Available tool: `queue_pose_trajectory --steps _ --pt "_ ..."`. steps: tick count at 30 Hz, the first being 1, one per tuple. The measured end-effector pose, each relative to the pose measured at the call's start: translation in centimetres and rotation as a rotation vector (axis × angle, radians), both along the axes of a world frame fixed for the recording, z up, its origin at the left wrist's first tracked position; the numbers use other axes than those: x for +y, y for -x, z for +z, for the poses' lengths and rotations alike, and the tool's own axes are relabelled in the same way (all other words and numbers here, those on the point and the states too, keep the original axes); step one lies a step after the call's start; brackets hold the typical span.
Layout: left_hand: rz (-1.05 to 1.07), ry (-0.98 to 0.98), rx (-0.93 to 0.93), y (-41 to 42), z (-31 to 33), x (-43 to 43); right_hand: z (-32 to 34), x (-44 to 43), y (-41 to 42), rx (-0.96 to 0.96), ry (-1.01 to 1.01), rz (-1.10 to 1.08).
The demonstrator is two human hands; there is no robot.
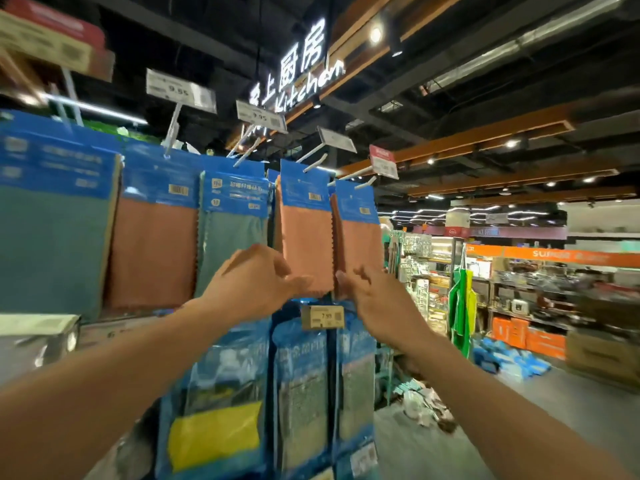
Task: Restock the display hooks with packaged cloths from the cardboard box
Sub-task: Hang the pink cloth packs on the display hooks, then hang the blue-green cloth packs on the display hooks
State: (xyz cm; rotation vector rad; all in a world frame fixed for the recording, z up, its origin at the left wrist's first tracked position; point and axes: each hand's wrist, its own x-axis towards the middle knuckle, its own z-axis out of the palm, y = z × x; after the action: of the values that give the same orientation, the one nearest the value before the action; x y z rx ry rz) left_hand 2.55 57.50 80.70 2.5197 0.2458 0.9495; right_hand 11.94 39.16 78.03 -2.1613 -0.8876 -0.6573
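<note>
Packaged cloths with blue header cards hang in a row from white display hooks [313, 163]. Orange-brown packs [306, 237] and a green pack [232, 237] are among them. My left hand [258, 275] is raised in front of the lower edge of the middle orange pack, fingers spread, holding nothing. My right hand [375, 299] is just right of it, below the rightmost orange pack [360, 237], fingers apart and empty. Both hands are slightly blurred. No cardboard box is in sight.
A lower row of blue packs [301, 375] hangs under a 7.99 price tag [322, 317]. Price tags [180, 91] stick up above the hooks. To the right an aisle opens with shelves, a green apron [460, 306] and blue packs on the floor [509, 358].
</note>
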Motion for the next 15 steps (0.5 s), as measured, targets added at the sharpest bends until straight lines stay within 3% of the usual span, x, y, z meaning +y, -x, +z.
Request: queue_pose_trajectory --steps 5,9,15 --pt "-0.067 -0.051 0.030 4.6 -4.3 -3.5 -4.9 -6.0 6.9 0.034 0.108 -0.065" --pt "-0.297 0.001 0.237 8.1 -8.3 -6.6 -9.2 -10.5 11.0 0.122 0.182 -0.152" --pt "-0.449 -0.133 0.400 10.0 -14.0 -10.0 -14.6 -15.8 15.7 0.234 0.295 -0.320"
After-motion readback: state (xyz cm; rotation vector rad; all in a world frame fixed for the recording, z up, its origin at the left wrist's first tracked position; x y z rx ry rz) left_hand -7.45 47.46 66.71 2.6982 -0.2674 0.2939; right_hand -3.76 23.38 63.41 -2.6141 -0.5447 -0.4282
